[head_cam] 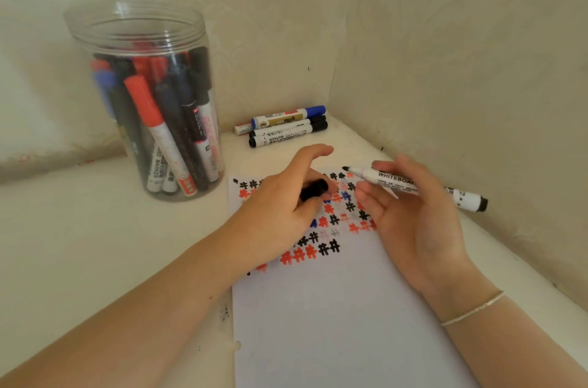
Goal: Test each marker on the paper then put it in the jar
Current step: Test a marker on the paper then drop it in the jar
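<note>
I'm looking at what seems a home corner: cream damask-patterned wallpaper (445,38) on both walls, meeting above a scuffed, ink-specked off-white painted ledge (95,244), worn and domestic.

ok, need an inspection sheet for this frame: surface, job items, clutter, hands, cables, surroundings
Surface: pale tabletop set in a wall corner, a few dark specks near the paper's left edge.
Job's things: paper with rows of black, red and blue hash marks across its top part; clear jar, lid off, many markers inside; four untested markers lying by the wall.
Clutter: nothing seen.
Grippers: left hand holds a black cap; right hand holds an uncapped black marker, tip above the paper.
Cables: nothing seen.
Surroundings: patterned cream walls.
</note>
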Tool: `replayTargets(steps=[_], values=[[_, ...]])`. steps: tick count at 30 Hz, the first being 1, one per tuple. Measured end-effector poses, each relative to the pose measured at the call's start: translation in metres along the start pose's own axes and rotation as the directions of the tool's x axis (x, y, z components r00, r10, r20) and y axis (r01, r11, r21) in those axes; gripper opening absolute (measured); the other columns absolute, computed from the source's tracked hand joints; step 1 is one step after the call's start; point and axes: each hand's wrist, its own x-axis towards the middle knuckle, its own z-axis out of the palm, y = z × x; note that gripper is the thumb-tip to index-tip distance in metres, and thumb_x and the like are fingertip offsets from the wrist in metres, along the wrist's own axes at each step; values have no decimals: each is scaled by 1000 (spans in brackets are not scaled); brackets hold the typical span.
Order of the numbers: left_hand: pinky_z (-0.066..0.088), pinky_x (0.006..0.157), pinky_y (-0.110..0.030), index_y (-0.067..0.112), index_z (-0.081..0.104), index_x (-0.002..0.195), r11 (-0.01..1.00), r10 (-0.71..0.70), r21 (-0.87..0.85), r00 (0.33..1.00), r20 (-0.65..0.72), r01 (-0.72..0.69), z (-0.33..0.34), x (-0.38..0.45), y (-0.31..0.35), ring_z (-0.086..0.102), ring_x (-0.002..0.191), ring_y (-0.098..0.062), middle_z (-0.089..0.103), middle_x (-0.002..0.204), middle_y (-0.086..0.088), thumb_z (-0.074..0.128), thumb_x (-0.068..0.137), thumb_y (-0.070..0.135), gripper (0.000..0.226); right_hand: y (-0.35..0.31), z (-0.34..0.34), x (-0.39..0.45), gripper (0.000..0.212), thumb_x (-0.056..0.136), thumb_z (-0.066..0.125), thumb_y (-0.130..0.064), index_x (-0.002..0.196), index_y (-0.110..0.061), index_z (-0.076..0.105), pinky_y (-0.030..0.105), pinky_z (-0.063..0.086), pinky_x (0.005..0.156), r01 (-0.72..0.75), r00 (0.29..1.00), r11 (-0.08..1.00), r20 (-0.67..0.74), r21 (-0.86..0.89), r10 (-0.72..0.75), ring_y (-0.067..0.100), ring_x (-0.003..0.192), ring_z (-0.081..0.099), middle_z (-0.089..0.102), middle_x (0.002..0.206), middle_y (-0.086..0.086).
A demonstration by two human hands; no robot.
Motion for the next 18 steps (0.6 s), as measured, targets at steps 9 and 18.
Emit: replayTargets(steps=[9,18], values=[[49,82,-7,45,37,124,998,-39,-46,999,-12,38,-2,0,2,63,92,7,66,110,25,66,88,18,53,4,-1,2,23,90,52,-6,67,-6,49,24,41,41,72,997,984,-17,-163,-75,17,41,47,53,53,10],[50,71,-28,30,62,106,993,108,-55,994,-10,-108,-4,-3,8,63,78,-8,68,91,12,61,91,28,15,-1,1,1,24,76,69,-22,70,-1,59,25,49,46,-14,993,968,109,-250,42,17,46,57,65,63,14]])
